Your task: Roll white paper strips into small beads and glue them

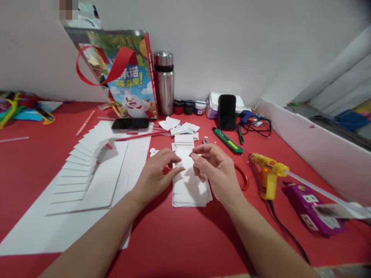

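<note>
My left hand (158, 172) is pinched on a small white piece (179, 165), held just above a stack of white foam strips (191, 189) on the red table (179, 239). My right hand (216, 168) hovers right beside it with its fingers curled; the thumb and forefinger meet near the same small piece, and I cannot see anything else in them. Red-handled scissors (243, 178) lie partly hidden behind my right hand. A few tiny white scraps (153, 151) lie left of the stack.
A yellow glue gun (268, 173) stands at right, next to a purple power strip (311, 206). A fanned row of white strips (78, 162) lies on a large white sheet at left. Behind are a phone (130, 123), green cutter (227, 141), steel flask (164, 83), gift bag (127, 73).
</note>
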Demonstrator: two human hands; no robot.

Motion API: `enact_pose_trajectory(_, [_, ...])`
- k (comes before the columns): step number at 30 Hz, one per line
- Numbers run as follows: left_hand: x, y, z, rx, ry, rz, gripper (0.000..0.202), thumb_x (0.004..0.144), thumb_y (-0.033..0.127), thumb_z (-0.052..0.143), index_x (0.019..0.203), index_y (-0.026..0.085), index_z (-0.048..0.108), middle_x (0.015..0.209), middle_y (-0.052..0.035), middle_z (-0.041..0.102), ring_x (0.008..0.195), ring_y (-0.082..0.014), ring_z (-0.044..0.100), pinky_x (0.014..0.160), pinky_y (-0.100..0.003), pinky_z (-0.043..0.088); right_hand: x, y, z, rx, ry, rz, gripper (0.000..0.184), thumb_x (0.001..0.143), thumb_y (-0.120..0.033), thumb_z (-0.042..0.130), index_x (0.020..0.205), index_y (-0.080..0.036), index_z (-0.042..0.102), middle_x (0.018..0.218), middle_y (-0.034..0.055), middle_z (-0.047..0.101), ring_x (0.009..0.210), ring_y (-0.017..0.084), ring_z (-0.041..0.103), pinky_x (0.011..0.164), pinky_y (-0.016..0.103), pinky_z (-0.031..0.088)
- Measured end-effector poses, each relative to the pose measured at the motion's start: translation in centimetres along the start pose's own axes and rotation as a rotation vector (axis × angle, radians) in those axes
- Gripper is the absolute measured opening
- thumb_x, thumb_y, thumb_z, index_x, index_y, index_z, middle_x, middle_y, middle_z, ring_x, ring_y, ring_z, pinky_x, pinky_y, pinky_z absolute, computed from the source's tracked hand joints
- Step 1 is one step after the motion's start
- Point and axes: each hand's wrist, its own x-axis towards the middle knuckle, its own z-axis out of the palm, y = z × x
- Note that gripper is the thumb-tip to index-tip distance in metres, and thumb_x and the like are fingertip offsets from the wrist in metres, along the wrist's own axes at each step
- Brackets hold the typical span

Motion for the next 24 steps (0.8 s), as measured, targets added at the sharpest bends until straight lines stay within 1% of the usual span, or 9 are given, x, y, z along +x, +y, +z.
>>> enact_pose_trajectory(2, [-0.03, 0.06, -0.01, 0.016, 0.0, 0.007, 0.011, 0.089, 0.022, 0.069, 0.096, 0.017, 0.064, 0.09, -0.0042, 0.063, 0.084, -0.0158, 0.057, 0.076, -0.031, 0.046, 0.36, 0.3, -0.13, 0.107, 0.024, 0.087, 0.022, 0.082, -0.033, 0.076, 0.082, -0.019, 0.059, 0.056, -0.007, 0.052, 0.043, 0.006, 0.043, 0.039, 0.019, 0.029])
enact_pose_trajectory(3, [-0.04, 0.09, -0.01, 0.011, 0.004, 0.005, 0.012, 0.088, 0.022, 0.07, 0.097, 0.017, 0.064, 0.09, -0.004, 0.063, 0.083, -0.0157, 0.057, 0.076, -0.03, 0.046, 0.47, 0.42, -0.23, 0.134, 0.036, 0.11, 0.025, 0.08, -0.034, 0.078, 0.077, -0.018, 0.059, 0.053, -0.0074, 0.051, 0.041, 0.005, 0.041, 0.039, 0.019, 0.027])
enact_pose_trajectory(5, [-0.07, 0.15, 0.05, -0.024, 0.012, -0.008, 0.013, 0.087, 0.023, 0.071, 0.097, 0.017, 0.065, 0.089, -0.0033, 0.063, 0.082, -0.0151, 0.057, 0.076, -0.03, 0.046, 0.56, 0.56, -0.42, 0.147, 0.042, 0.141, 0.027, 0.078, -0.034, 0.08, 0.071, -0.017, 0.061, 0.055, -0.0047, 0.057, 0.04, 0.004, 0.042, 0.04, 0.019, 0.026])
enact_pose_trajectory(7, [-0.11, 0.2, 0.23, -0.112, 0.031, -0.06, 0.014, 0.085, 0.024, 0.074, 0.095, 0.018, 0.067, 0.09, -0.003, 0.064, 0.081, -0.0148, 0.057, 0.076, -0.03, 0.047, 0.52, 0.55, -0.52, 0.125, 0.022, 0.148, 0.025, 0.08, -0.035, 0.079, 0.072, -0.016, 0.065, 0.061, -0.0009, 0.065, 0.04, 0.005, 0.047, 0.041, 0.019, 0.028])
enact_pose_trajectory(9, [-0.14, 0.23, 0.49, -0.284, 0.05, -0.193, 0.016, 0.082, 0.025, 0.077, 0.094, 0.019, 0.068, 0.089, -0.0026, 0.065, 0.081, -0.0148, 0.059, 0.075, -0.03, 0.048, 0.43, 0.45, -0.5, 0.089, -0.008, 0.117, 0.023, 0.083, -0.035, 0.075, 0.074, -0.016, 0.068, 0.064, 0.0003, 0.067, 0.041, 0.005, 0.049, 0.041, 0.02, 0.029])
enact_pose_trajectory(12, [-0.13, 0.26, 0.81, -0.605, 0.04, -0.475, 0.022, 0.077, 0.026, 0.081, 0.095, 0.019, 0.069, 0.079, -0.0003, 0.064, 0.073, -0.0142, 0.061, 0.067, -0.027, 0.05, 0.35, 0.3, -0.36, 0.041, -0.029, 0.052, 0.021, 0.087, -0.035, 0.071, 0.077, -0.016, 0.07, 0.068, 0.0005, 0.068, 0.042, 0.005, 0.049, 0.042, 0.02, 0.03])
enact_pose_trajectory(14, [-0.07, 0.3, 0.86, -0.746, 0.036, -0.577, 0.024, 0.075, 0.025, 0.083, 0.094, 0.019, 0.07, 0.075, 0.0008, 0.065, 0.071, -0.0134, 0.063, 0.068, -0.026, 0.051, 0.37, 0.27, -0.34, 0.029, -0.01, 0.024, 0.019, 0.087, -0.034, 0.071, 0.079, -0.017, 0.071, 0.071, 0.0004, 0.069, 0.042, 0.005, 0.048, 0.041, 0.021, 0.029])
enact_pose_trajectory(18, [0.03, 0.36, 0.66, -0.908, 0.033, -0.6, 0.023, 0.076, 0.024, 0.082, 0.095, 0.02, 0.069, 0.076, 0.001, 0.07, 0.07, -0.0132, 0.068, 0.071, -0.026, 0.053, 0.45, 0.43, -0.45, 0.022, 0.003, -0.014, 0.013, 0.084, -0.032, 0.074, 0.085, -0.019, 0.075, 0.07, -0.001, 0.067, 0.045, 0.005, 0.047, 0.043, 0.022, 0.032])
enact_pose_trajectory(24, [-0.19, 0.16, 0.57, -0.957, -0.03, -0.613, 0.018, 0.079, 0.025, 0.08, 0.092, 0.019, 0.069, 0.077, -0.0013, 0.073, 0.066, -0.014, 0.069, 0.069, -0.028, 0.055, 0.3, 0.42, -0.32, 0.007, -0.088, 0.005, 0.014, 0.086, -0.03, 0.071, 0.094, -0.019, 0.077, 0.059, -0.0039, 0.057, 0.048, 0.007, 0.045, 0.046, 0.023, 0.032])
